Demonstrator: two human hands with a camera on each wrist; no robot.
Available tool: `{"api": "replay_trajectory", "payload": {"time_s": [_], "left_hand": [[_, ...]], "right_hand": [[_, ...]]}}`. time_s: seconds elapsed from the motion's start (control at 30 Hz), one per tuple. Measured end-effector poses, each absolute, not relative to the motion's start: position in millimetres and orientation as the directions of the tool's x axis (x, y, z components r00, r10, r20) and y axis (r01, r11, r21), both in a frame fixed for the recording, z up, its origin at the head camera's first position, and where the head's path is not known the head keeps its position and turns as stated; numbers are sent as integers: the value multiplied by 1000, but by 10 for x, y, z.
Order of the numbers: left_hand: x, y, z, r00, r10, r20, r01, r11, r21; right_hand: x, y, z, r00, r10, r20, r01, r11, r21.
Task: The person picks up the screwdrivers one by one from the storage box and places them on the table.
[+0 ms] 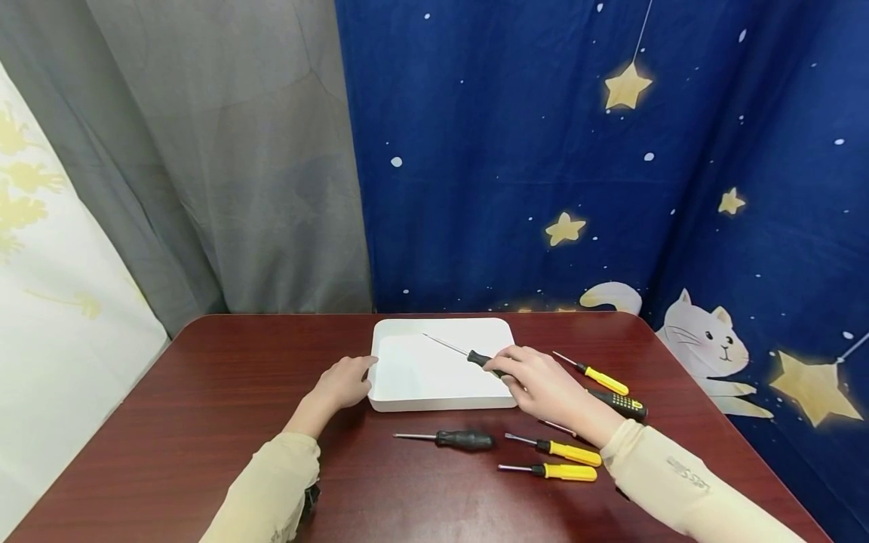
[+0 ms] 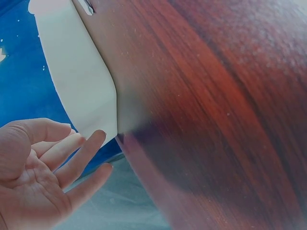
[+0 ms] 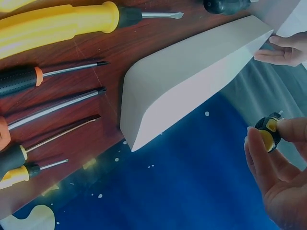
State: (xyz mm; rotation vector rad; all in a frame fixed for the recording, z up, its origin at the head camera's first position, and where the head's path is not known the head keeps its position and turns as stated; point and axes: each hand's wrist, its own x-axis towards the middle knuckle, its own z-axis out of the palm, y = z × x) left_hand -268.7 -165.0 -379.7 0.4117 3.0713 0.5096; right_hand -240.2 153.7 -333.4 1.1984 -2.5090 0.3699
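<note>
My right hand (image 1: 543, 383) pinches the dark handle of a long thin screwdriver (image 1: 479, 358) above the white tray (image 1: 441, 403). Its shaft points up and left over the tray's floor. In the right wrist view, the black-and-yellow handle end of that screwdriver (image 3: 268, 134) shows between thumb and fingers of the right hand (image 3: 283, 187). At the tray's left wall is my left hand (image 1: 342, 383), fingertips touching the rim. The left wrist view shows the left hand (image 2: 48, 177) with fingers loosely extended beside the tray (image 2: 76, 62).
In front of the tray lie a black-handled screwdriver (image 1: 465, 440) and two yellow-handled screwdrivers (image 1: 573, 452). Right of it are a small yellow screwdriver (image 1: 606, 381) and a black-handled one with yellow marks (image 1: 621, 405). The forearm partly covers another screwdriver (image 1: 557, 427). Curtains hang behind the table (image 1: 237, 392).
</note>
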Motion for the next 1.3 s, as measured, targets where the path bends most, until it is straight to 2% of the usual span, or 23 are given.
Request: {"api": "replay_trajectory", "payload": {"time_s": [0.57, 1.3], "left_hand": [[-2688, -1656, -3814, -964, 262, 48, 264, 911, 316], [-2704, -1657, -3821, -966, 256, 44, 257, 913, 317]], "right_hand": [[-2257, 1615, -3313, -538, -720, 438, -819, 569, -71], [-2110, 1591, -3349, -471, -760, 448, -872, 477, -107]]}}
